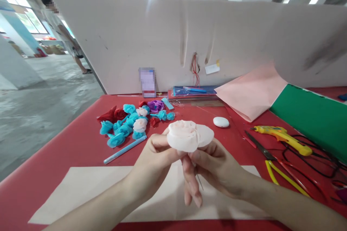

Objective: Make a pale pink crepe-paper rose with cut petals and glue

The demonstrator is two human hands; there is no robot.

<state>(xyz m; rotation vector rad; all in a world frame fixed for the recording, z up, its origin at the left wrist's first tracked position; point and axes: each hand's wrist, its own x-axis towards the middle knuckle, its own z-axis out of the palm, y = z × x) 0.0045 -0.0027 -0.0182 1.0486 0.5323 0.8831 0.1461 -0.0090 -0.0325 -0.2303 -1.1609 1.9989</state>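
Both hands hold a pale pink paper rose [183, 135] up in front of me, above a sheet of pale paper [89, 189] on the table. My left hand [157, 155] pinches the rose from the left, thumb beneath the bloom. On the other side, my right hand [214, 166] grips its base and a petal that sticks out to the right. A thin wire-like stem points down below the fingers. Some fingertips are hidden behind the flower.
Finished blue, red, pink and purple paper flowers [123, 130] lie at the left, beside a light blue pen [124, 149]. Scissors [267, 155], a yellow glue gun [284, 139] and a white case [221, 122] are on the right. A phone [148, 83] leans on the partition. A person [61, 30] stands far left.
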